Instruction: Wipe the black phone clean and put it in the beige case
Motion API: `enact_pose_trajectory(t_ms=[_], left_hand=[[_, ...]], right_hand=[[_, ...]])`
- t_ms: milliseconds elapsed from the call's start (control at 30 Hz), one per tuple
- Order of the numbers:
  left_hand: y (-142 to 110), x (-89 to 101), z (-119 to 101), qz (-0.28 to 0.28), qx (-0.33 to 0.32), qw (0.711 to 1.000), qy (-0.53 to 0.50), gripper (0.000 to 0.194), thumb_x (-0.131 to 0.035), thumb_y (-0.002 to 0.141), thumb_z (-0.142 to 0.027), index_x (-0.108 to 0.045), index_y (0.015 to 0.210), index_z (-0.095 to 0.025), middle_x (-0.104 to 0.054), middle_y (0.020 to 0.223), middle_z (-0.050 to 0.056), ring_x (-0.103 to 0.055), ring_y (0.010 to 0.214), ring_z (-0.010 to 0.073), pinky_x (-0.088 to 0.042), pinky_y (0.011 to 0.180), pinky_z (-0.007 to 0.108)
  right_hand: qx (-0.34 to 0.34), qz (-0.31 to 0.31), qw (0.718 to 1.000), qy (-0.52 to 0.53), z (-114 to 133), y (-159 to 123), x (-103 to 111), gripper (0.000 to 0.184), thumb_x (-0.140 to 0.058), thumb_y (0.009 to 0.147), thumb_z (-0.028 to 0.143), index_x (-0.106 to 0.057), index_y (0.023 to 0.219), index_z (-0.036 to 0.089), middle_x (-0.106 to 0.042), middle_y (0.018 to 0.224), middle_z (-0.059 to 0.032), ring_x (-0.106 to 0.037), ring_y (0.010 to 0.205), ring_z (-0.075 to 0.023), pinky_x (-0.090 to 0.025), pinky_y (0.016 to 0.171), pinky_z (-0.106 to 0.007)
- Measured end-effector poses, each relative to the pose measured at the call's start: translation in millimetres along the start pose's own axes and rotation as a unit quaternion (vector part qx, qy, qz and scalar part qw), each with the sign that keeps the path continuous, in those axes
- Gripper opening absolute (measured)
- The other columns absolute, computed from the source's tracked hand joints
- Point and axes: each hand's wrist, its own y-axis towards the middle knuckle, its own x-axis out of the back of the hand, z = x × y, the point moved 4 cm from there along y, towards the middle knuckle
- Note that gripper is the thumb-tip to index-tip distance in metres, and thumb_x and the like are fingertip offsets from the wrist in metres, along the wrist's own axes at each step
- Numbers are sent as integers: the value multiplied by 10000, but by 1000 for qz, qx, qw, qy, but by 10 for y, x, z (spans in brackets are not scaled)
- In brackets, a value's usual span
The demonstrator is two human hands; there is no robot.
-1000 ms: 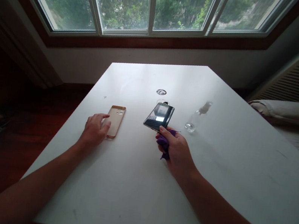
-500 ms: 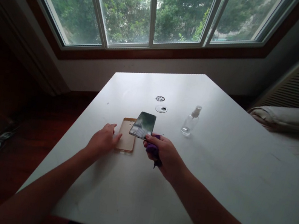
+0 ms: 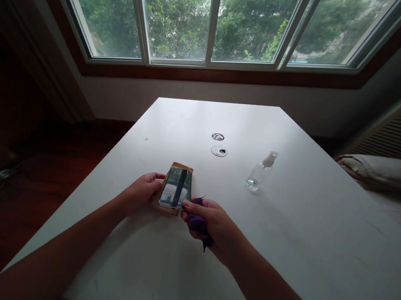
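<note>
R grip (image 3: 213, 226) closed on phone (image 3: 175, 186) at near R corner, w/ purple cloth (image 3: 197, 221) too. Phone's over case (image 3: 183, 166), above worktop (image 3: 164, 277). L grip (image 3: 143, 190) at L edge; can't tell if clamped. Spray btl (image 3: 260, 173) to R.

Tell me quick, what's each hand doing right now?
Left hand: at the left edge of the phone case; can't tell if it's gripping.
Right hand: closed, holding the phone and a purple cloth.
</note>
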Motion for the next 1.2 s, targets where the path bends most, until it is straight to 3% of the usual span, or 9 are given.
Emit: enact_pose_trajectory(t_ms=[133, 233, 367, 433, 533, 600, 867, 1033, 1200], left_hand=[[-96, -176, -79, 68, 16, 990, -126, 483, -655, 913, -368, -575, 1334, -145, -686, 1191, 167, -701, 1028, 258, -583, 893, 376], [-132, -248, -147, 75, 16, 981, -178, 460, -653, 921, -276, -569, 1346, -124, -682, 1194, 176, -705, 996, 240, -586, 850, 333], [-115, -247, -133, 56, 1, 971, -233, 491, -634, 931, -222, -510, 1396, -123, -686, 1165, 168, -704, 949, 218, -589, 810, 317], [-99, -228, -100, 52, -12, 965, -257, 518, -656, 918, -217, -505, 1409, -150, -693, 1128, 140, -699, 911, 196, -588, 788, 302], [-94, -201, -69, 55, -34, 957, -284, 527, -692, 899, -235, -532, 1400, -199, -695, 1041, 83, -677, 839, 150, -578, 748, 257], [-104, -194, -69, 62, -40, 953, -295, 513, -688, 902, -238, -545, 1394, -218, -687, 1016, 65, -666, 834, 136, -572, 746, 244], [-164, -246, -113, 60, -32, 960, -273, 471, -649, 938, -314, -553, 1371, -157, -678, 1153, 141, -695, 907, 211, -588, 767, 305], [-230, -276, -108, 58, -37, 965, -254, 463, -647, 940, -294, -543, 1370, -156, -675, 1184, 142, -697, 949, 223, -570, 736, 275], [-281, -268, -125, 23, -59, 972, -225, 467, -654, 945, -368, -557, 1363, -183, -682, 1180, 112, -672, 1032, 217, -544, 785, 254]], right_hand=[[-15, -48, 998, -41, -10, 32, 69, 469, -789, 765, 445, -595, 1007, 94, -600, 816, -39, -484, 592, -47, -332, 475, -156], [-18, -81, 993, -79, -4, 42, 93, 575, -773, 783, 467, -578, 1217, 144, -644, 863, -51, -552, 639, -80, -368, 498, -162], [-17, -156, 980, -124, 57, 8, 115, 965, -781, 784, 490, -247, 1554, 262, -686, 923, -68, -621, 721, -141, -434, 540, -196], [-36, -124, 983, -128, 80, 4, 92, 914, -784, 780, 496, -325, 1522, 222, -679, 877, -68, -592, 678, -123, -402, 522, -181], [-70, -31, 988, -134, 90, 16, 62, 623, -781, 776, 494, -587, 1253, 142, -659, 840, -62, -515, 605, -68, -329, 487, -154], [-85, -8, 984, -157, 85, 27, 87, 555, -775, 779, 494, -620, 1173, 137, -664, 847, -59, -501, 589, -55, -322, 481, -151], [-111, -4, 971, -212, -1, 62, 133, 560, -777, 771, 486, -592, 1184, 156, -688, 835, -57, -540, 577, -64, -379, 495, -159], [-65, -40, 969, -235, -53, 115, 145, 484, -783, 767, 438, -581, 1087, 137, -613, 717, -2, -559, 577, -87, -432, 518, -192], [-25, -30, 951, -307, -29, 111, 140, 471, -787, 774, 482, -637, 1073, 150, -647, 823, -23, -574, 606, -86, -465, 540, -200]])
